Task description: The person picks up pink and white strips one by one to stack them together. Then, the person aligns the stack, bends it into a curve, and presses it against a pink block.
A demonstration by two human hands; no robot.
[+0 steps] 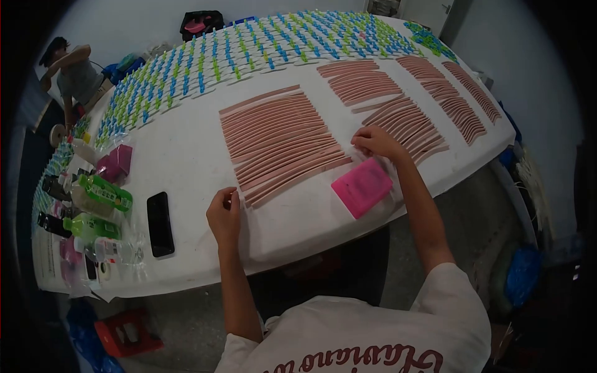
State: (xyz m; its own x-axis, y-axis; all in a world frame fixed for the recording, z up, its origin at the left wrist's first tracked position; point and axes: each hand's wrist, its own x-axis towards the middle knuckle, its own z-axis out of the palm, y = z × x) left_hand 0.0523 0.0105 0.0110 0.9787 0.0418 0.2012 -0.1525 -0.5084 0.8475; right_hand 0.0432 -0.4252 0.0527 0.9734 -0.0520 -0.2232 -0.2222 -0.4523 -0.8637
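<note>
Rows of thin pinkish-brown strips (280, 133) lie side by side on the white-covered table (193, 230). My left hand (224, 214) is just off the left ends of the nearest strips, its fingers curled together. Past their right ends, my right hand (378, 142) is closed in a pinch, between this group and another group of strips (407, 127). Whatever either hand may hold is too small or hidden to make out. A bright pink square block (362, 186) with a dark smudge on top lies just below my right hand.
Blue and green clips (267, 46) in dense rows cover the table's far side. A black phone (160, 224), green-labelled bottles (102, 193) and a pink packet (115, 163) lie on the left. Another person (74, 74) is at the far left. A red stool (129, 332) is below.
</note>
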